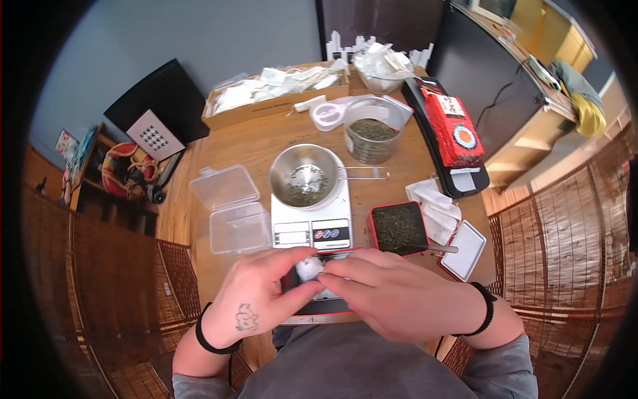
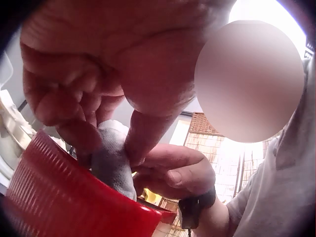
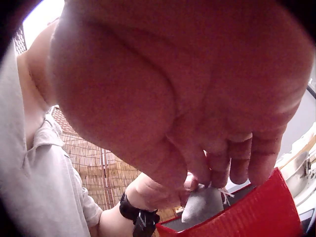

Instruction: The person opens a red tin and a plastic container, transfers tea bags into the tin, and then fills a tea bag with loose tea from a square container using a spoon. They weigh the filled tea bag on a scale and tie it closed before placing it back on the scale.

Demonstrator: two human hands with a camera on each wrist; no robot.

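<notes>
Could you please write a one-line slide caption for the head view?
Left hand and right hand hold a white pouch before a kitchen scale bearing a steel pan of dried leaves.

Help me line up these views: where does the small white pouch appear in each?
Head: pouch, below center, between left hand and right hand.
Left wrist: pouch, below and left of center.
Right wrist: pouch, near the bottom, right of center.
Shared landmark: the red-sided box beneath it.

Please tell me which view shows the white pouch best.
The left wrist view: the pouch looks largest. The head view shows it small, between left hand and right hand; the right wrist view, partly behind fingers.
</notes>
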